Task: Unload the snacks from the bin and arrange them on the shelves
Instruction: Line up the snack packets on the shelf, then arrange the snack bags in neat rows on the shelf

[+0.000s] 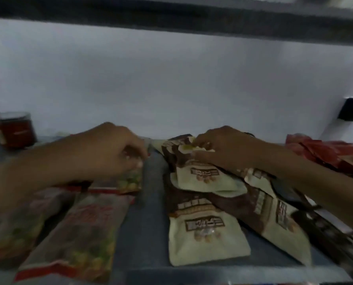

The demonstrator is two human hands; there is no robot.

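Both my hands reach into a grey shelf (144, 212). My left hand (109, 149) hovers with curled fingers over the far end of a red-and-green snack packet (130, 179); whether it pinches the packet is blurred. Two more red-and-green packets (79, 233) lie flat at the front left. My right hand (218, 149) grips the top edge of a brown-and-cream snack pouch (202, 177) that lies on a pile of like pouches. Another such pouch (204, 237) lies flat in front. The bin is out of view.
A dark red jar (13, 130) stands at the back left. Red packets (327, 155) are heaped at the back right. A white wall closes the back, with a black box (352, 109) on it. The upper shelf's dark edge (171, 19) runs overhead.
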